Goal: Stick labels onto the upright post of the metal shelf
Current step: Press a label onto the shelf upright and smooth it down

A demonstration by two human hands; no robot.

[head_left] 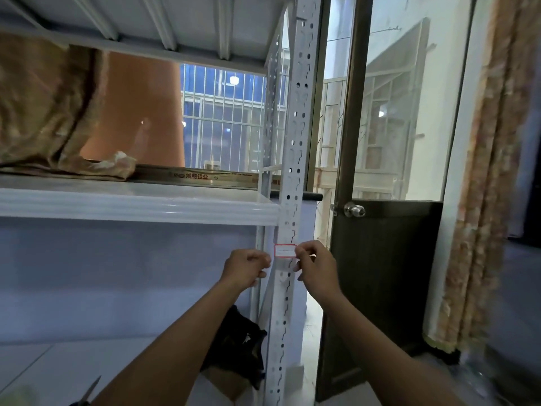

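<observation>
The white perforated upright post of the metal shelf runs from top to bottom through the middle of the head view. A small white label with a red border lies across the post just below the middle shelf. My right hand pinches the label's right end between thumb and fingers. My left hand is curled in a loose fist just left of the label's left edge; whether it touches the label is unclear.
A white shelf board carries crumpled brown fabric and a long printed box. A dark bag sits on the floor behind the post. A brown door with a knob and a patterned curtain stand to the right.
</observation>
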